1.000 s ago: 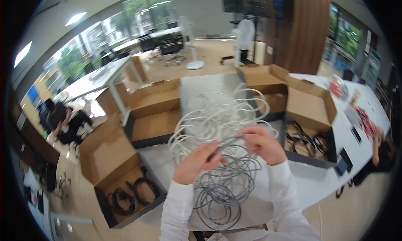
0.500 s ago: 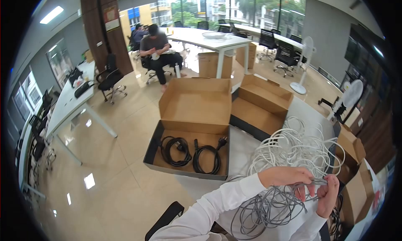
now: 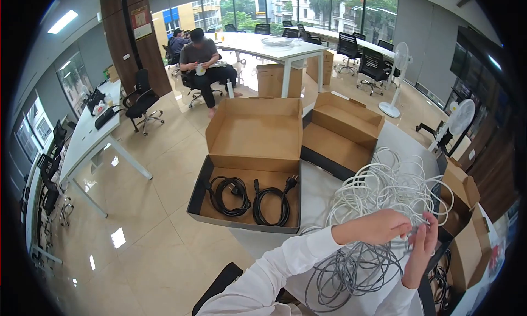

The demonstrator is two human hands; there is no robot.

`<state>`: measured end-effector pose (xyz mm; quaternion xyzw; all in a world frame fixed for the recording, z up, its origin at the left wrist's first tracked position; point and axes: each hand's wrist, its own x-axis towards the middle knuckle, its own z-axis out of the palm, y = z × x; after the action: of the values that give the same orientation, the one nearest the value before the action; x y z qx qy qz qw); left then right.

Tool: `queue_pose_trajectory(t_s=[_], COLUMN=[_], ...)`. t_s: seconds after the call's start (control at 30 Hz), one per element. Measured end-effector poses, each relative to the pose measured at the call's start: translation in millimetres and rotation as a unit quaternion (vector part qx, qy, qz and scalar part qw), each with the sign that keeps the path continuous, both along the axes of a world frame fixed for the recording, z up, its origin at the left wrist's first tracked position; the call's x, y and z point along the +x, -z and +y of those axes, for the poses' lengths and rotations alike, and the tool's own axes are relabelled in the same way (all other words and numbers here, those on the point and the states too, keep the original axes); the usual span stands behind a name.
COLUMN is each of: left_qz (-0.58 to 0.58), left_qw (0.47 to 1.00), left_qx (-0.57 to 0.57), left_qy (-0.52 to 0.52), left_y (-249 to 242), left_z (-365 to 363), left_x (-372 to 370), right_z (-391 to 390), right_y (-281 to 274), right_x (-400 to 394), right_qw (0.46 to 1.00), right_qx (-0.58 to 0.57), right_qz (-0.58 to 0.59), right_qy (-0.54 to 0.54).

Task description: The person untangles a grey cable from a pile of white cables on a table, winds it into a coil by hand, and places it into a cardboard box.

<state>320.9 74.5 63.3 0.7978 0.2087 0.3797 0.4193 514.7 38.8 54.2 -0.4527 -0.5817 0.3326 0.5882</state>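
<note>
My left hand [image 3: 379,226] is closed, its fingers curled at a strand of the grey cable above the tangled grey cable [image 3: 357,269]. Facing it on the right, my right hand [image 3: 422,242] has its fingers raised and bent, pinching a short piece of the grey cable near the fingertips. The two hands are close together but apart. Just beyond them, a loose heap of white cable [image 3: 368,189] spreads over the white table [image 3: 318,192].
An open box [image 3: 252,162] holds two coiled black cables [image 3: 230,196]. Behind it stands another open box [image 3: 340,140]. More open boxes [image 3: 461,189] line the right side, one with black cables. A seated person [image 3: 200,60] is farther back, beside a long table [image 3: 247,43].
My hands have shifted slightly; the grey strands that stretched between them show less. My right hand's fingers are more upright. The seated person's hands have moved.
</note>
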Motion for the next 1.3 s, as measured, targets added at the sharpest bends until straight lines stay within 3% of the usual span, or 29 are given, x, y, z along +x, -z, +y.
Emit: queue_pose_trajectory(t_s=[0.07, 0.1, 0.13, 0.17, 0.2, 0.27, 0.33, 0.4, 0.5, 0.6, 0.7, 0.83, 0.93, 1.0, 1.03, 1.3], left_qz=[-0.079, -0.119, -0.161, -0.199, -0.349, -0.413, -0.480, -0.531, -0.598, -0.614, -0.614, -0.573, -0.517, -0.492, -0.480, -0.330], left_qw=[0.993, 0.984, 0.979, 0.970, 0.869, 0.870, 0.826, 0.793, 0.747, 0.736, 0.732, 0.758, 0.788, 0.801, 0.810, 0.906], left_qx=[0.065, 0.093, 0.035, -0.028, -0.320, -0.242, -0.278, -0.294, -0.291, -0.284, -0.296, -0.309, -0.334, -0.338, -0.333, -0.249], left_qy=[-0.065, -0.092, -0.120, -0.140, -0.145, -0.114, -0.100, -0.057, 0.010, 0.028, 0.014, -0.022, -0.033, -0.047, -0.048, -0.092], left_y=[5, 9, 15, 16, -8, -9, -18, -22, -26, -27, -27, -28, -28, -27, -26, -9], left_z=[7, 13, 21, 25, 6, 17, 18, 19, 15, 13, 10, 7, 6, 5, 5, -8], left_x=[0, 0, -5, -10, -16, -26, -36, -45, -52, -49, -37, -29, -24, -20, -18, 24], right_z=[2, -5, -8, -16, -27, -39, -46, -41, -24, -7, -2, 12, 12, 11, 12, 29], right_y=[2, 1, -1, -2, -4, 13, 23, 29, 42, 40, 25, 28, 23, 12, 8, 8], right_x=[-25, -17, -22, -23, -24, -41, -63, -81, -82, -71, -58, -32, -21, -12, -8, 7], right_qw=[0.978, 0.976, 0.945, 0.946, 0.945, 0.988, 0.916, 0.842, 0.843, 0.713, 0.729, 0.825, 0.935, 0.963, 0.974, 0.979], right_qx=[0.165, 0.132, 0.206, 0.208, 0.207, 0.096, -0.158, -0.245, -0.243, -0.247, -0.173, -0.106, -0.041, -0.051, -0.055, -0.003], right_qz=[-0.071, -0.140, -0.194, -0.207, -0.223, -0.050, 0.050, 0.149, 0.251, 0.494, 0.571, 0.482, 0.307, 0.228, 0.188, 0.202], right_qy=[0.105, 0.099, 0.167, 0.141, 0.119, -0.108, -0.366, -0.457, -0.410, -0.433, -0.335, -0.276, -0.170, -0.133, -0.113, 0.007])
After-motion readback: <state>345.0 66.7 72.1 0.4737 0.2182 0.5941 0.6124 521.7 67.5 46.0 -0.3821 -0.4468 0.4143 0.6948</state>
